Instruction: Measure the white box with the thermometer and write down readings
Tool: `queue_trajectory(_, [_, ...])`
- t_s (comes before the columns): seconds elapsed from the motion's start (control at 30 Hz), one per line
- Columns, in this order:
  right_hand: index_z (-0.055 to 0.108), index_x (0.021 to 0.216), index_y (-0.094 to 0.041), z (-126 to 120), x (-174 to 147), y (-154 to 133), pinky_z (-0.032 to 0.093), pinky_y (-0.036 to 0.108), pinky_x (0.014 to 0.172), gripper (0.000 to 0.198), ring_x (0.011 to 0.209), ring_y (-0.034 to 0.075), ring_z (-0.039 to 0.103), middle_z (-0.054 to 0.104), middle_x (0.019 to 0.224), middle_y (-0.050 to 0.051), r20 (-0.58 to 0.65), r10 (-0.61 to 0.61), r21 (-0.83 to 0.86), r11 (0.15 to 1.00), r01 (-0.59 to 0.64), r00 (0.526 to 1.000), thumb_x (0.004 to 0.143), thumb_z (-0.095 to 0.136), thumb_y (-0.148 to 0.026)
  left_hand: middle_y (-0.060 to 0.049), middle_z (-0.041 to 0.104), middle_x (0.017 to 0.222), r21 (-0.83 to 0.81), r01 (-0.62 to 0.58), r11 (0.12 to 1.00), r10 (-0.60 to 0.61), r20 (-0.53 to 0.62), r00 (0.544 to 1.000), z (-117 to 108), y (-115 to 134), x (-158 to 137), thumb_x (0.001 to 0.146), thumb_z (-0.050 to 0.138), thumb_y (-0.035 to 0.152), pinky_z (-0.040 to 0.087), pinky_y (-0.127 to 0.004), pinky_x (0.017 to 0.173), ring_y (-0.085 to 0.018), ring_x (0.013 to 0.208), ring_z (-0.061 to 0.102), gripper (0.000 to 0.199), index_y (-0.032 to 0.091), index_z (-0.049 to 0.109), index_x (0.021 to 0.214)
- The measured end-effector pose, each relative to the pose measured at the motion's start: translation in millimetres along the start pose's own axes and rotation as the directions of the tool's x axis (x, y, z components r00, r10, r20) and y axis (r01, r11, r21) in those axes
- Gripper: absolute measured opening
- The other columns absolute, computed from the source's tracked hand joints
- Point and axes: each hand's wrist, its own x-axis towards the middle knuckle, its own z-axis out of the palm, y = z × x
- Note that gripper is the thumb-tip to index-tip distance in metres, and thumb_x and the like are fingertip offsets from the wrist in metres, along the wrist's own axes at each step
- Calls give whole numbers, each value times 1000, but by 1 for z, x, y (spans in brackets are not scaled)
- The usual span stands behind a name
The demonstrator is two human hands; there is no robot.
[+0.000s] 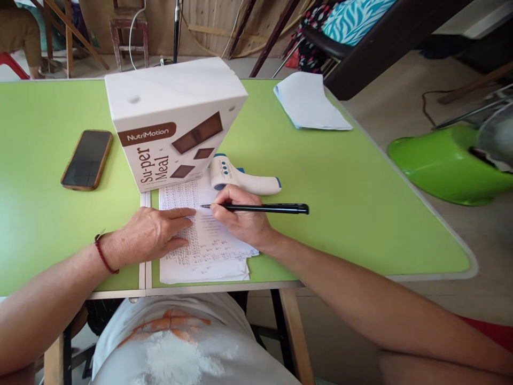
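Note:
Pinched in my right hand (242,216) is a black pen (276,208), its tip at the middle of a sheet of paper (208,235). Dense rows of small handwriting cover the sheet's left part, with sparser lines on the right. My left hand (156,232) lies flat on the paper's left side, fingers stretched toward the pen tip. Just beyond the hands stands a white box (176,123) marked NutriMotion, over the paper's top edge. A white and blue infrared thermometer (250,182) lies beside the box, close to my right hand.
On the green table (340,214), a phone (87,159) lies left of the box. Folded white paper (310,101) rests at the far right. Beyond the table's right edge is a bright green plastic stool (444,166); a wooden stool (128,35) stands behind.

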Motion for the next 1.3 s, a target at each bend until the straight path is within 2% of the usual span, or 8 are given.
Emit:
queue_trajectory(0.57, [49,68,-24,-1,-1,2,39,26,48,16,49,11,46,55,58,-5,12,-39,1,999,39,999,79,59,-18,-6,71,137,2,-13,1000,13,-27,1000,1,-2,-1,97,67,30,53,-30,55,-20,77,78,23,16,72,114])
queue_trajectory(0.7, [54,73,-24,-3,-1,-2,42,25,48,14,51,11,51,58,61,-6,-88,-171,-98,982,162,981,76,59,-11,-7,71,136,-18,-13,1000,13,-25,1000,1,-4,-1,98,65,30,54,-30,57,-21,80,79,22,17,72,114])
queue_trajectory(0.83, [59,84,-24,-14,2,-7,47,26,52,20,59,13,57,61,70,-3,-51,-440,-244,876,416,896,77,59,-5,-7,74,130,-57,-41,997,36,-91,995,2,-6,-2,99,65,27,54,-30,60,-21,84,79,17,16,72,109])
queue_trajectory(0.93, [62,85,-24,-24,4,-7,49,28,54,24,60,14,58,61,68,-1,41,-536,-317,793,520,843,78,57,-2,-6,79,94,-74,-37,997,20,-229,973,1,-8,-2,100,62,25,49,-28,54,-17,69,73,16,15,68,90])
queue_trajectory(1.03, [65,84,-24,-34,5,-6,49,29,54,23,60,16,61,65,67,0,165,-525,-378,748,545,835,80,58,-2,2,60,62,-133,-56,989,-23,-526,850,-5,-12,0,99,63,24,39,-25,47,-10,51,55,29,19,53,72])
queue_trajectory(1.13, [70,83,-22,-43,4,-6,51,30,56,17,65,17,64,70,72,2,292,-478,-403,724,560,829,84,61,-7,4,49,63,-152,-88,984,-82,-843,532,-13,-23,2,98,66,28,38,-28,52,-11,55,49,33,22,45,74])
queue_trajectory(1.2, [73,83,-20,-46,2,-6,50,30,55,16,66,17,65,72,74,4,377,-430,-404,721,564,820,88,61,-11,3,48,71,-183,-62,981,-150,-923,354,-15,-33,4,97,69,38,41,-31,59,-13,62,50,31,24,47,81])
queue_trajectory(1.3, [76,83,-20,-47,0,-4,47,31,54,17,67,18,65,72,72,4,445,-348,-399,747,531,825,89,61,-14,1,54,92,-331,-54,942,-299,-903,309,-10,-51,4,86,77,59,47,-32,66,-13,74,57,45,27,50,102])
